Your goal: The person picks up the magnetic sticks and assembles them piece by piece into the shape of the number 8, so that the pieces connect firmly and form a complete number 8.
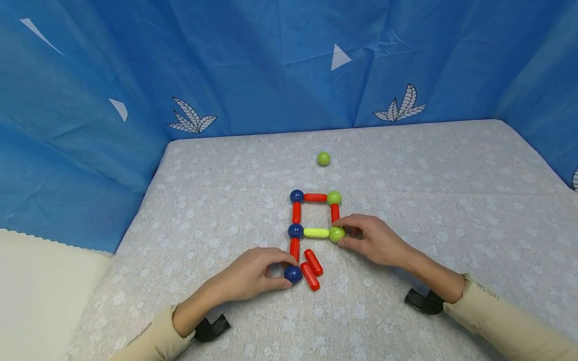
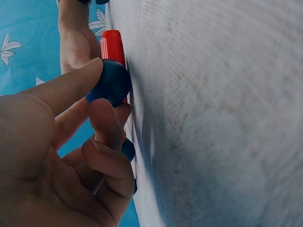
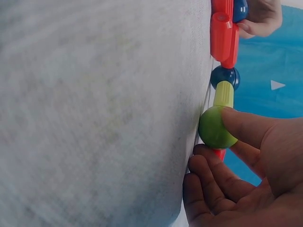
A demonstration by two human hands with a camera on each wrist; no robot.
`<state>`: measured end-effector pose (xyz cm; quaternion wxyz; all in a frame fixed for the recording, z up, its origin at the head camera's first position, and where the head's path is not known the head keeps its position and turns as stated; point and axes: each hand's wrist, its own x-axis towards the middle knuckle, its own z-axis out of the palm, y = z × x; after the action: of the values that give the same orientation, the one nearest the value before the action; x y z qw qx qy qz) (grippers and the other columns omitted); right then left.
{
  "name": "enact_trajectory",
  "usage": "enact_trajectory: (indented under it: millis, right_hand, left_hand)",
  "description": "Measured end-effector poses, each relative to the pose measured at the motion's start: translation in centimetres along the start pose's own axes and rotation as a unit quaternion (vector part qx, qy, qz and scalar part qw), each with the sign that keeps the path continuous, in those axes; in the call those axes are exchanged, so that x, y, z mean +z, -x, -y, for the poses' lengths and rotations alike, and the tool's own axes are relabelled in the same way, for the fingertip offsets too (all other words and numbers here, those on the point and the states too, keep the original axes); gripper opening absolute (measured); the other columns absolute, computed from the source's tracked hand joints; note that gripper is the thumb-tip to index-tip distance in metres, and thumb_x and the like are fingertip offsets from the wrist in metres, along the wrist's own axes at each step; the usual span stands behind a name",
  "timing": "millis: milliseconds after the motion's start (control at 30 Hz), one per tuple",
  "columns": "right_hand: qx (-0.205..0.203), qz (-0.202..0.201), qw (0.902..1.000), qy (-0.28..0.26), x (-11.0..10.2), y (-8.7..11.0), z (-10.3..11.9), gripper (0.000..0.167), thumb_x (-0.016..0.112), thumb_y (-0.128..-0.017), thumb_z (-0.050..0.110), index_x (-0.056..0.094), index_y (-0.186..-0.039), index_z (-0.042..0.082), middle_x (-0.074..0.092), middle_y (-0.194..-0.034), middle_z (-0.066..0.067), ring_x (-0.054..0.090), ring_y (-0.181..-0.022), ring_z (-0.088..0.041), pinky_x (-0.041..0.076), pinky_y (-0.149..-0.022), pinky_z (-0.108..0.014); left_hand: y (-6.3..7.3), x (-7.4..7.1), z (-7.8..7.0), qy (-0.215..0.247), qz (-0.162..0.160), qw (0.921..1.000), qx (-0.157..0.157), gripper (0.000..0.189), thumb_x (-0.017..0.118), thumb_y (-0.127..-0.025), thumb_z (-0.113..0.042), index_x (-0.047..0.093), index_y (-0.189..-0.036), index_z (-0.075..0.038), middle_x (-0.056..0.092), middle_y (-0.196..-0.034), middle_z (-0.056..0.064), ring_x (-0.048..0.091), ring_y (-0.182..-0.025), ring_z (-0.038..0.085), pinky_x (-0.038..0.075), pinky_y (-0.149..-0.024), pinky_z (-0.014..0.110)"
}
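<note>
Between thumb and fingers, my left hand (image 1: 253,275) pinches the lowest blue ball (image 1: 293,275), which also shows large in the left wrist view. A red rod (image 1: 294,249) joins that ball to a second blue ball (image 1: 295,230). My right hand (image 1: 377,240) pinches a green ball (image 1: 336,234) at the near right corner of a square. Along the square's near side lies a yellow-green rod (image 1: 316,232); red rods (image 1: 315,197) form the other sides. A blue ball (image 1: 296,196) and a green ball (image 1: 334,197) sit at the far corners.
Two loose red rods (image 1: 313,262) lie side by side just right of the lowest blue ball. Farther back, a single green ball (image 1: 323,159) rests on the patterned tablecloth (image 1: 226,200). A blue curtain (image 1: 271,75) hangs behind the table.
</note>
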<state>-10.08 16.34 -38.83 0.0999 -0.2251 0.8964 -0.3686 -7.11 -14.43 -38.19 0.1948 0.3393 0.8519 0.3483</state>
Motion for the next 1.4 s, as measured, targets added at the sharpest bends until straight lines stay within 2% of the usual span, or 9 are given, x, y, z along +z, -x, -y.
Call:
enact_trajectory:
  millis: [300,467,567,633,900,1067,1200,1400]
  right_hand:
    - [0.004,-0.002,1.0,0.005,0.0,0.1,0.2,0.036,0.076,-0.088,0.012,0.068,-0.122,0.011,0.064,-0.103,0.004,0.055,-0.085,-0.016,0.049,-0.074,-0.034]
    - [0.001,-0.043,0.9985,0.032,0.4,0.7,1.4,0.037,0.079,-0.085,0.015,0.07,-0.12,0.012,0.059,-0.108,0.0,0.053,-0.09,-0.019,0.047,-0.074,-0.036]
    - [-0.012,-0.062,0.9973,0.037,0.9,1.5,2.5,0.033,0.081,-0.083,0.016,0.072,-0.115,0.013,0.059,-0.105,0.0,0.053,-0.089,-0.02,0.046,-0.073,-0.035]
    - [-0.023,-0.054,0.9978,0.03,1.3,2.2,3.2,0.029,0.08,-0.083,0.016,0.073,-0.111,0.014,0.06,-0.101,0.002,0.054,-0.086,-0.018,0.047,-0.071,-0.034]
    - [-0.069,0.03,0.9972,-0.004,3.2,4.0,5.4,0.02,0.078,-0.087,0.027,0.073,-0.106,0.021,0.058,-0.086,0.018,0.055,-0.078,-0.005,0.048,-0.068,-0.026]
    - [-0.036,0.05,0.9981,-0.004,4.2,3.6,6.1,0.02,0.079,-0.086,0.029,0.074,-0.103,0.02,0.059,-0.082,0.022,0.054,-0.072,-0.002,0.047,-0.064,-0.024]
    - [-0.006,0.05,0.9987,0.01,4.6,3.3,6.2,0.022,0.08,-0.084,0.029,0.073,-0.102,0.019,0.06,-0.079,0.021,0.051,-0.065,0.0,0.045,-0.06,-0.024]
    - [-0.011,0.035,0.9989,0.029,5.0,3.1,6.3,0.019,0.082,-0.082,0.023,0.073,-0.098,0.018,0.061,-0.076,0.02,0.05,-0.061,0.002,0.044,-0.058,-0.023]
  left_hand:
    - [-0.1,0.0,0.1,0.016,0.004,0.9998,-0.007,0.031,0.079,-0.086,-0.028,0.069,-0.116,-0.025,0.063,-0.096,-0.017,0.051,-0.055,0.004,0.046,-0.057,0.025]
    - [0.0,0.1,0.2,0.025,0.007,0.9996,-0.01,0.031,0.079,-0.086,-0.029,0.069,-0.116,-0.026,0.063,-0.097,-0.017,0.051,-0.055,0.004,0.045,-0.056,0.025]
    - [0.0,0.1,0.3,0.027,0.008,0.9995,-0.011,0.031,0.079,-0.086,-0.029,0.069,-0.115,-0.027,0.063,-0.096,-0.016,0.051,-0.055,0.004,0.045,-0.056,0.025]
    - [0.0,0.1,0.3,0.029,0.009,0.9995,-0.011,0.031,0.079,-0.086,-0.028,0.069,-0.115,-0.027,0.063,-0.096,-0.016,0.051,-0.056,0.004,0.045,-0.056,0.025]
    - [-0.1,0.0,0.2,0.029,0.005,0.9995,-0.01,0.03,0.079,-0.086,-0.027,0.069,-0.115,-0.026,0.063,-0.097,-0.016,0.054,-0.059,0.004,0.047,-0.058,0.025]
    - [-0.1,0.0,0.2,0.039,0.006,0.9992,-0.011,0.031,0.079,-0.086,-0.025,0.069,-0.115,-0.025,0.063,-0.094,-0.015,0.054,-0.056,0.005,0.047,-0.057,0.025]
    - [-0.1,0.0,0.2,0.048,0.009,0.9987,-0.014,0.031,0.079,-0.086,-0.025,0.069,-0.115,-0.025,0.063,-0.095,-0.015,0.054,-0.054,0.005,0.047,-0.056,0.025]
    - [0.0,0.0,0.2,0.043,0.006,0.999,-0.013,0.031,0.079,-0.086,-0.025,0.069,-0.115,-0.025,0.063,-0.093,-0.015,0.053,-0.055,0.004,0.046,-0.056,0.025]
